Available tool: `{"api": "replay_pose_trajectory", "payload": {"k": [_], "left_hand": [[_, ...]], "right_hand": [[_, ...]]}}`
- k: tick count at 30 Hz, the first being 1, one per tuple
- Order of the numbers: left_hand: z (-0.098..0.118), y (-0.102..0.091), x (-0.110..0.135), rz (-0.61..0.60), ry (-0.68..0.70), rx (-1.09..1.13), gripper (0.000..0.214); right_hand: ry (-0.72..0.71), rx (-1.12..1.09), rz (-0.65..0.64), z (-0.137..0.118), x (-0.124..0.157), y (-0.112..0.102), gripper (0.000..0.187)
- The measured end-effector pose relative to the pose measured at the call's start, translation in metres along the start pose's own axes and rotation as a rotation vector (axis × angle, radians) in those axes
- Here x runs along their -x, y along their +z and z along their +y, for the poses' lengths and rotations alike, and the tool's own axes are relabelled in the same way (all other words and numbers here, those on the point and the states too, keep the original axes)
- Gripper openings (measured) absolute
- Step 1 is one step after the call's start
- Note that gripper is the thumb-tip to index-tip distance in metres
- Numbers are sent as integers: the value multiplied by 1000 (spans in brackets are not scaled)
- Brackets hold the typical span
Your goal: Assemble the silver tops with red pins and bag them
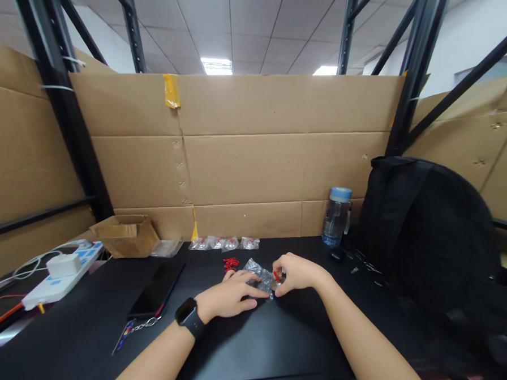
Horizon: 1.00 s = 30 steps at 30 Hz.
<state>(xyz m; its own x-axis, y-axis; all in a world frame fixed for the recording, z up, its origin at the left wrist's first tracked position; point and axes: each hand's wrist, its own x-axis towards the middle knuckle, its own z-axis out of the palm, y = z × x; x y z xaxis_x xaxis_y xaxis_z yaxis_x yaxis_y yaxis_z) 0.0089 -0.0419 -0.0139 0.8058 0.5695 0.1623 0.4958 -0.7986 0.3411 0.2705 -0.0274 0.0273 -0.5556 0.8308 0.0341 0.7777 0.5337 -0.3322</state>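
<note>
My left hand [235, 293] lies low over the table with its fingers spread, the fingertips at the edge of a crinkled clear plastic bag [264, 275]. Just right of it, my right hand [299, 271] pinches a small red and clear piece [277, 278] between thumb and fingers. Its exact kind is too small to make out. Under the fingertips of both hands sits a tiny shiny bit [271, 295]. Behind my left hand is a little heap of red plastic parts [230, 263].
Several small filled clear packets [229, 244] line the cardboard wall. To the left are a phone [154, 290], a power strip [66, 279], an open cardboard box [126, 236] and flat plastic bags [167, 248]. A water bottle [336, 217] and a black backpack [430, 249] stand right.
</note>
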Motion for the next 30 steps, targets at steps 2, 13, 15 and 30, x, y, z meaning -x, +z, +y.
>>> {"api": "replay_pose_trajectory", "payload": {"k": [2, 13, 15, 30], "left_hand": [[0, 1, 1, 4, -18, -16, 40], [4, -5, 0, -82, -30, -17, 42], [2, -4, 0, -92, -19, -17, 43], [-2, -9, 2, -129, -56, -60, 45]], "right_hand": [[15, 19, -30, -2, -1, 2, 28], [-62, -109, -29, -3, -9, 13, 28], [-96, -167, -47, -4, -12, 16, 29], [258, 201, 323, -26, -26, 40, 34]]}}
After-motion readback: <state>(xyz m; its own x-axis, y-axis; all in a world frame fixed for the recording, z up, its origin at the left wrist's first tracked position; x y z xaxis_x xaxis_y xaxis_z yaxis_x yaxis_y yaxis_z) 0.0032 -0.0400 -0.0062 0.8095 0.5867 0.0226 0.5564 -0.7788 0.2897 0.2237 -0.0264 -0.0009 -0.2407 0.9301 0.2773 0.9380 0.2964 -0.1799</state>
